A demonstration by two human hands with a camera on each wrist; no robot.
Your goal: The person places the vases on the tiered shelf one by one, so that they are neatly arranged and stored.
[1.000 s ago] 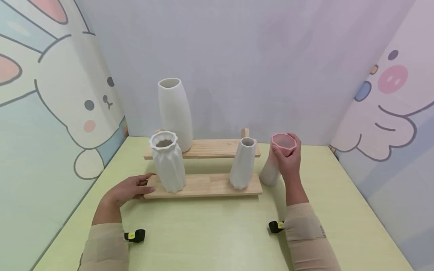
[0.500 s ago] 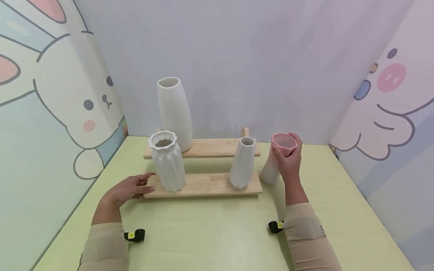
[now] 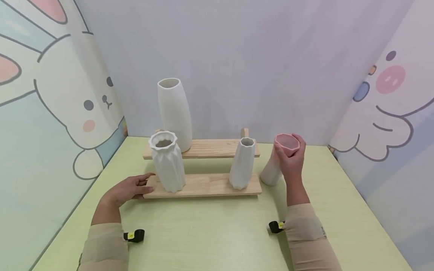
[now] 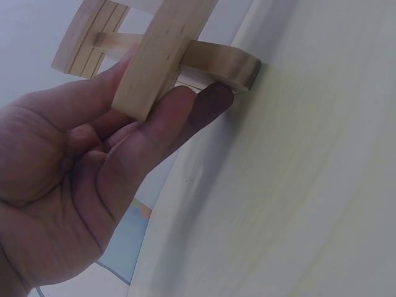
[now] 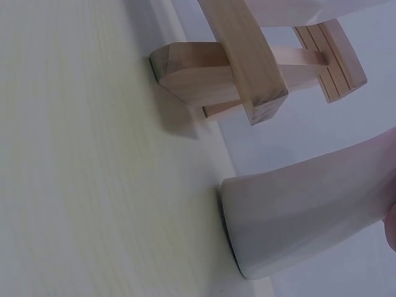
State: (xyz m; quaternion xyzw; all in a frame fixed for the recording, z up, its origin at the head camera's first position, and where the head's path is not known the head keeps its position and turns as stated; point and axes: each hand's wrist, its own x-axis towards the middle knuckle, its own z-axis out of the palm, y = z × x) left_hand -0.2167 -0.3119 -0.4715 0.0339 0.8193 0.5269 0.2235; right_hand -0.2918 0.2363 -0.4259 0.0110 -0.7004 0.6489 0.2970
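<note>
My left hand (image 3: 130,189) grips the left end of the lower board of a two-tier wooden shelf (image 3: 207,184). In the left wrist view, the fingers and thumb of that left hand (image 4: 93,148) are bent around the board's end. On the right, my right hand (image 3: 292,160) holds a pink-to-white vase (image 3: 272,171) near its rim. This vase stands beside the shelf, leaning slightly to the right. In the right wrist view, the white lower part of the vase (image 5: 297,213) is at the table, with a dark line along its base; only a bit of finger shows.
A fluted white vase (image 3: 169,165) and a slim white vase (image 3: 242,163) stand on the lower board. One tall white vase (image 3: 175,113) is on the upper board (image 3: 217,148). Behind the pale table (image 3: 203,237) rises a wall (image 3: 230,67); printed side panels flank it.
The top of the pink-to-white vase has shifted slightly right with my right hand, while its base has barely moved. My left hand and the shelf look the same.
</note>
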